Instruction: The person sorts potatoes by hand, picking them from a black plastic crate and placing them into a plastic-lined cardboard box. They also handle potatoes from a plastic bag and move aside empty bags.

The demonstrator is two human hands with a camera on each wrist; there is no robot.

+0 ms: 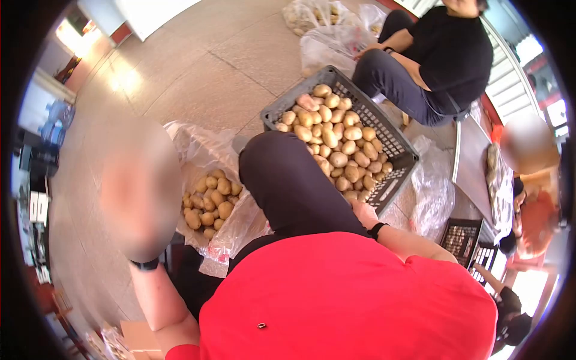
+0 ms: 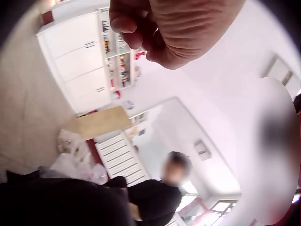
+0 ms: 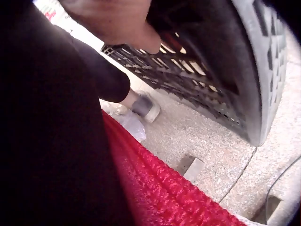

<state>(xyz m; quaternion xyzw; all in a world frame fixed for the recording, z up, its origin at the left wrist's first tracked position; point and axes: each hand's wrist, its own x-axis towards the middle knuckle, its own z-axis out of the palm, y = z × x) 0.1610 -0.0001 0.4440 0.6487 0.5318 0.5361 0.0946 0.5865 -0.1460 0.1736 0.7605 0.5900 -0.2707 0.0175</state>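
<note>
A dark plastic crate (image 1: 403, 157) full of potatoes (image 1: 339, 159) stands on the floor beyond my raised knee. At its near corner my right hand (image 1: 364, 214) grips the rim; in the right wrist view the hand (image 3: 117, 23) lies against the crate's slatted wall (image 3: 188, 70), some of its fingers hidden. My left hand (image 1: 141, 192) is raised to the left, blurred in the head view. In the left wrist view that hand (image 2: 178, 28) has loosely curled fingers, with nothing visible in them. A clear plastic bag (image 1: 252, 225) of potatoes lies open between the left hand and my knee.
A seated person in black (image 1: 444, 60) is beyond the crate, with more potato-filled plastic bags (image 1: 318, 21) nearby. Crumpled clear plastic (image 1: 433, 186) lies right of the crate. A smaller dark crate (image 1: 461, 240) stands farther right, near other people. Blue water bottles (image 1: 57, 123) are far left.
</note>
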